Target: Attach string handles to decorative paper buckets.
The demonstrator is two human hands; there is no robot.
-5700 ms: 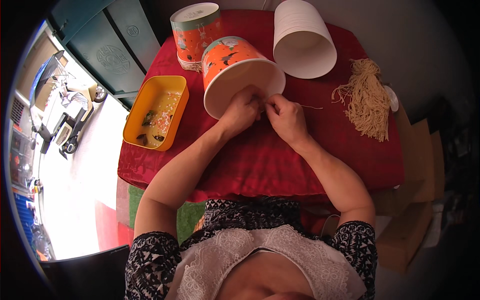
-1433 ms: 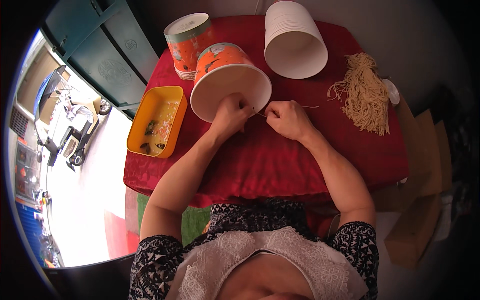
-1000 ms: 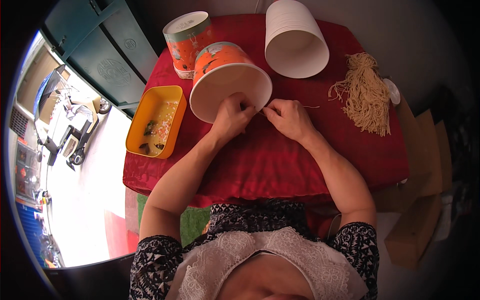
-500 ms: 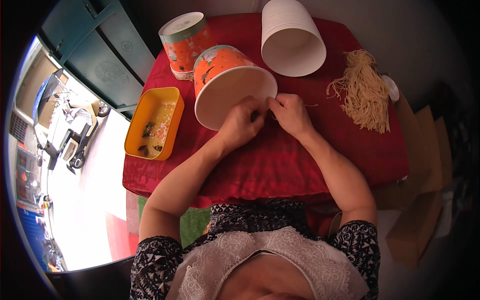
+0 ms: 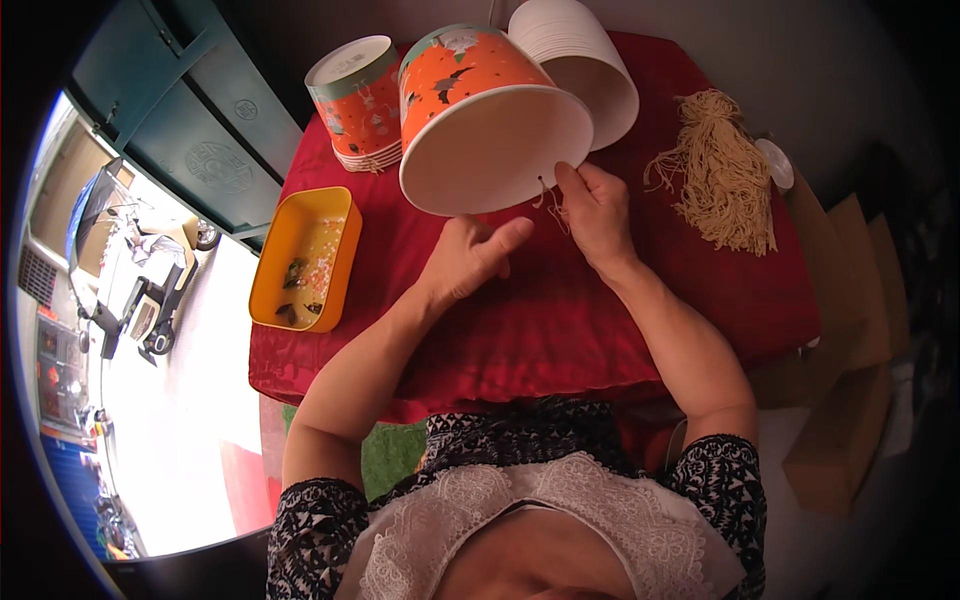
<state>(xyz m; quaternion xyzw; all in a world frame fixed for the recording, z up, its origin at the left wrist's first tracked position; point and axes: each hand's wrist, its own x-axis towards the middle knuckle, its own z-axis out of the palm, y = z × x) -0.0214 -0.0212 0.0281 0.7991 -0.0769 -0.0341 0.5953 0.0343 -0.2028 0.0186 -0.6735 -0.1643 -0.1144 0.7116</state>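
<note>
An orange paper bucket [image 5: 470, 90] with a white inside is tipped up above the red-clothed table [image 5: 560, 320], its mouth facing me. My right hand [image 5: 600, 215] pinches its near rim, next to a small hole from which a short beige string [image 5: 548, 198] dangles. My left hand [image 5: 468, 258] rests just below the rim with its fingers apart and the thumb stretched toward the string, holding nothing that I can see.
A stack of orange buckets [image 5: 355, 100] stands at the back left. A stack of white buckets [image 5: 590, 60] lies on its side behind. A bundle of beige strings [image 5: 720, 170] lies at right beside a small white lid [image 5: 775, 162]. A yellow tray [image 5: 305, 255] sits at left; cardboard boxes [image 5: 850, 400] stand beside the table.
The bucket has been lifted and tipped further toward me. My left hand has let go of its rim and dropped back, fingers spread; my right hand stays at the rim.
</note>
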